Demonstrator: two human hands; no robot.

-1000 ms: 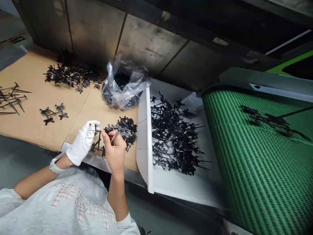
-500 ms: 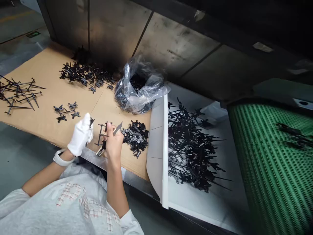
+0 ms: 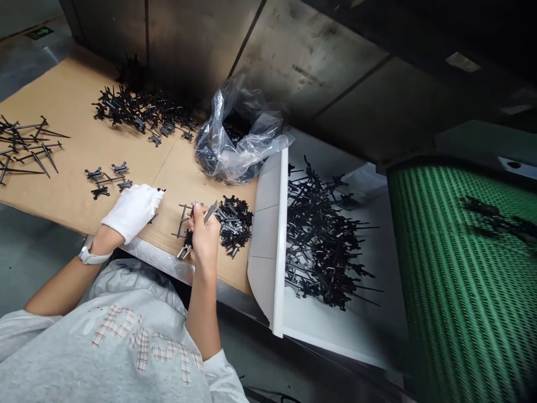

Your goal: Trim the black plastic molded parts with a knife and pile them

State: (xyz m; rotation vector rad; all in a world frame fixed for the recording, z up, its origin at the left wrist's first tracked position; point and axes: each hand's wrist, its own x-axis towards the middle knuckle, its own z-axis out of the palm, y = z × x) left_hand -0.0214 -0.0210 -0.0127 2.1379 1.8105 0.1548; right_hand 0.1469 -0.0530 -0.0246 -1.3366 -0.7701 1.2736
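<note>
- Black plastic frame (image 3: 182, 220) is lying on the cardboard sheet (image 3: 197, 184), its lower end passing under your right hand (image 3: 204, 235).
- Your right fingers (image 3: 197, 221) are curling closed, gripping a small steel blade (image 3: 211, 212), apparently keeping its edge close to the frame.
- Your white-gloved left hand (image 3: 133, 211) is hovering beside the frame, fingers extended together; you cannot tell whether they are pinching anything.
- Pile of black plastic pieces (image 3: 234, 226) is sitting just right of your working area, within easy reach.
</note>
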